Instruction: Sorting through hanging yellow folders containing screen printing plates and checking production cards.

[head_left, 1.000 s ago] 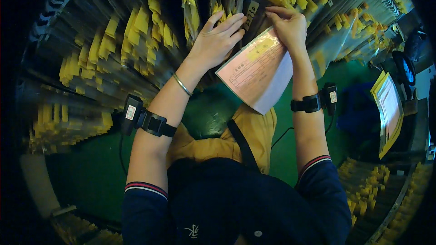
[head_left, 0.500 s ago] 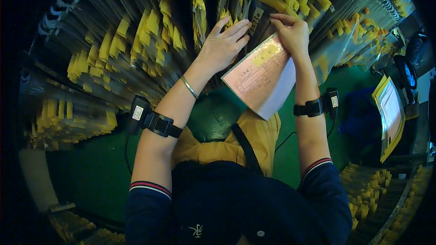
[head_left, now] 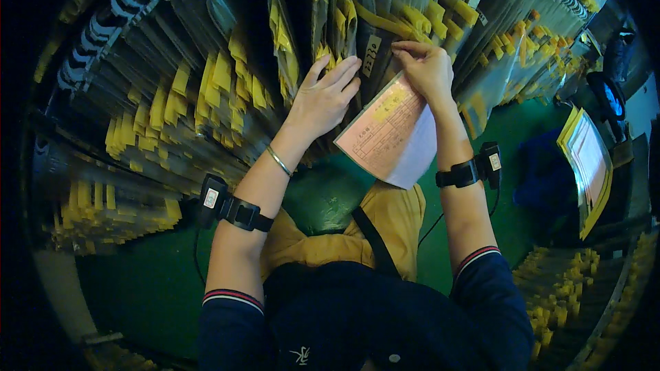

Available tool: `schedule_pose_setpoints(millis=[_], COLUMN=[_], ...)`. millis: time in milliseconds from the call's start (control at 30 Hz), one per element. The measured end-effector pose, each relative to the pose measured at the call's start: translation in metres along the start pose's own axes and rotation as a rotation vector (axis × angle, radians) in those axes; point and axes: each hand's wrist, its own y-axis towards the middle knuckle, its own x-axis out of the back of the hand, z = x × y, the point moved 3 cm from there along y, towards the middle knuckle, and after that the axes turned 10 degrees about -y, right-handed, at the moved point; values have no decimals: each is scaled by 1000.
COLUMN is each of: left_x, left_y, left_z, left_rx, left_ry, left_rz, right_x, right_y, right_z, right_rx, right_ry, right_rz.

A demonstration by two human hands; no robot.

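Observation:
My right hand point(head_left: 425, 72) is closed, thumb and fingertips pinched together at the top of a pink printed form point(head_left: 385, 139) that seems to sit in a clear sleeve. A yellow slip shows near the form's upper end, and its lower edge hangs tilted above my knees. My left hand point(head_left: 322, 99) holds nothing that I can see. Its fingers are stretched and slightly apart against the hanging clear sleeves with yellow papers point(head_left: 324, 48). Between both hands hangs a dark sleeve point(head_left: 375, 79) with a pale handwritten label.
Dense rows of hanging sleeves with yellow papers point(head_left: 161, 106) fill the left and far sides. Metal rails with hooks point(head_left: 127, 10) carry them. At right stands a stack of white and yellow sheets point(head_left: 588, 165). More yellow papers point(head_left: 557, 292) are low at right. The floor point(head_left: 141, 288) is green.
Both hands and the pink form keep nearly the same pose. The whole view has shifted slightly, with the hanging sleeves appearing a little further left and the dark sleeve's label showing more fully.

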Motion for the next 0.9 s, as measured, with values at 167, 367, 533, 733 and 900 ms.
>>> schedule_pose_setpoints(millis=[167, 367, 533, 733, 900], left_x=[2, 1, -1, -4, -4], left_y=[0, -1, -2, -4, -3], left_z=[0, 0, 2, 2, 1], left_rx=[4, 7, -3, -6, 0], left_ry=[-31, -31, -14, -3, -18], left_rz=[-4, 11, -1, 6, 30], right_x=[-5, -14, -8, -9, -15], right_y=[3, 9, 5, 5, 9], right_z=[-5, -15, -6, -6, -15], right_rx=[50, 76, 50, 35, 53], right_ry=[79, 103, 100, 92, 95], right_rz=[-36, -32, -4, 3, -34])
